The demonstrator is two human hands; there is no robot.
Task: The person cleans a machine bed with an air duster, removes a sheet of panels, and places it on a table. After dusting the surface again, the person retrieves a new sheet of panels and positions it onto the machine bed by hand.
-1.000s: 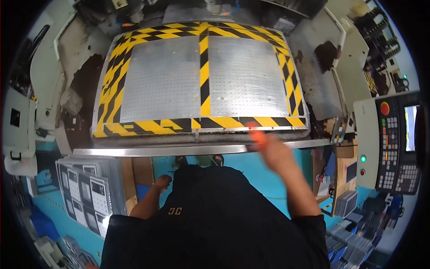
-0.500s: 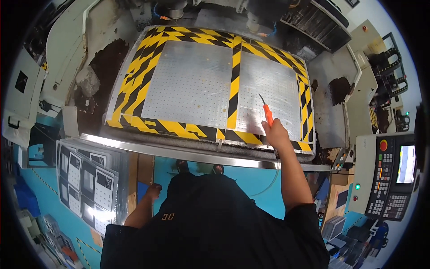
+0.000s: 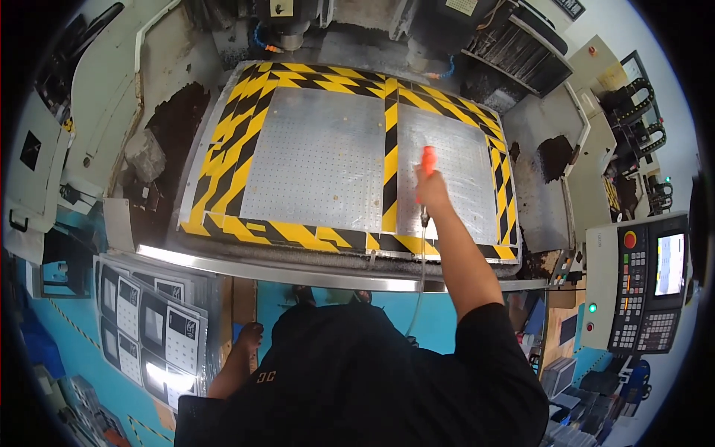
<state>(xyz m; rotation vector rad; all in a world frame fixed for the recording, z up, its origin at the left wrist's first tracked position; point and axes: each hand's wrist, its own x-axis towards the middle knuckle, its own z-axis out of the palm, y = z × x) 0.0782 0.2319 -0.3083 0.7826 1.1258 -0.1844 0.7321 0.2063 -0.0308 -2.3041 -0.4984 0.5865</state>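
My right hand (image 3: 432, 188) is wrapped round an orange air blow gun (image 3: 428, 158), smeared by motion, above the right-hand panel of a perforated metal bed (image 3: 320, 160). A thin air hose (image 3: 422, 261) runs from the gun's rear end down past the bed's front edge. The gun's nozzle is too blurred to make out. Yellow-and-black striped tape (image 3: 390, 156) frames the bed and divides it into two panels. Low at my left side hangs my left hand (image 3: 251, 337), near a stack of printed sheets; its fingers are too hidden to read.
A metal rail (image 3: 298, 277) crosses in front of the bed. At left stands the stack of printed sheets (image 3: 153, 328). A control panel (image 3: 640, 287) with buttons and a screen is at right. Machine heads (image 3: 292, 37) hang behind the bed, with blue coolant hoses (image 3: 449, 68).
My right hand has swung left and farther over the bed with the air blow gun, and the hose has followed. My left hand has shifted slightly. The whole view has tilted up a little.
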